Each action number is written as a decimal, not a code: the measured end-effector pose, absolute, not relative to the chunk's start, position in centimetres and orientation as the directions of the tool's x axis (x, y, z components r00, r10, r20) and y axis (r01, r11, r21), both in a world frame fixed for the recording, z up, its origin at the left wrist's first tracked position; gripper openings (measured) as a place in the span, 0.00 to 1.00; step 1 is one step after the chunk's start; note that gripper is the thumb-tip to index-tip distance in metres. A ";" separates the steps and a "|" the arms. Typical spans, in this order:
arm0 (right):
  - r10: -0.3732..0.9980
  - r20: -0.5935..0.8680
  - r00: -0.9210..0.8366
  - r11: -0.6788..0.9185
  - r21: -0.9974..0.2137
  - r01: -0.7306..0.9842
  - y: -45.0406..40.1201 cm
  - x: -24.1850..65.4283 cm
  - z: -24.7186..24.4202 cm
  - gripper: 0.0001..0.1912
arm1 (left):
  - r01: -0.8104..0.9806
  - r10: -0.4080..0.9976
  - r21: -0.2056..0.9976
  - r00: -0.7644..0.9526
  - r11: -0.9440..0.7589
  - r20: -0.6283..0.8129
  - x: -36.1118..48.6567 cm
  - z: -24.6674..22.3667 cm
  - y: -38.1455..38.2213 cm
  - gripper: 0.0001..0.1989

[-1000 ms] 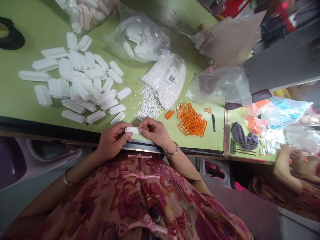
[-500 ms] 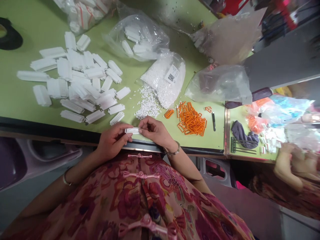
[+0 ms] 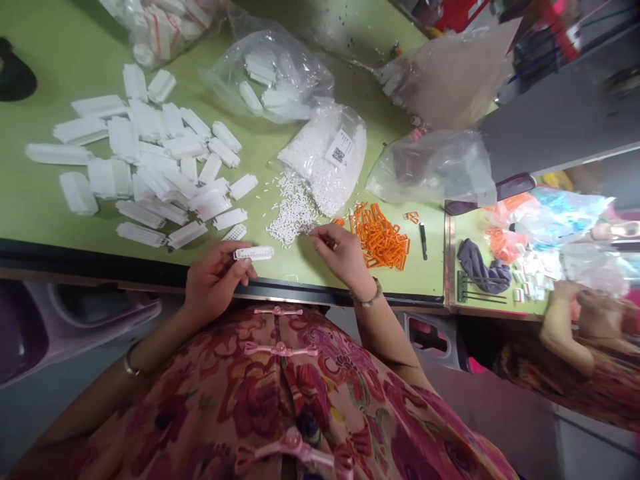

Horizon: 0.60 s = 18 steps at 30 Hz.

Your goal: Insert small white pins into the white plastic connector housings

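My left hand (image 3: 215, 275) grips a white plastic connector housing (image 3: 255, 253) with rows of small holes, held level over the table's front edge. At the right edge of a heap of small white plastic pins (image 3: 290, 213), my right hand (image 3: 341, 257) has thumb and forefinger drawn together; whatever is between them is too small to make out. Just right of that hand lies a pile of orange plastic frames (image 3: 385, 240), partly covered by it. Many more white housings (image 3: 150, 180) are heaped to the left, one perforated housing (image 3: 235, 232) right behind my left hand.
Behind the pins lies a labelled clear bag of pins (image 3: 333, 157). Other bags (image 3: 430, 167) fill the back. A black tweezer-like tool (image 3: 423, 241) lies right of the orange pile. Further right, a co-worker's hands (image 3: 575, 307) are by a grey cloth (image 3: 483, 267).
My right hand has left the housing and moved right to the pin heap. My left hand has shifted slightly left with the housing. The whole view has drifted slightly.
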State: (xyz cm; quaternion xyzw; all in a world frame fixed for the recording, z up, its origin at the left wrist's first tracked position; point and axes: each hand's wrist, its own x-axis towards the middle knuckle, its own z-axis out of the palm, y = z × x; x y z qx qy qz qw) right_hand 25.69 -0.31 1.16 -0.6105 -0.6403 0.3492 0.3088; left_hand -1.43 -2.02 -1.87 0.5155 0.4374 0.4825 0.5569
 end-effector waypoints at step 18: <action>0.981 -0.070 -0.181 0.108 -0.579 0.808 -0.3 22.8 -0.1 0.06 | 0.022 0.973 1.000 0.233 0.002 -0.007 -1.4 -1.1 -1.7 0.12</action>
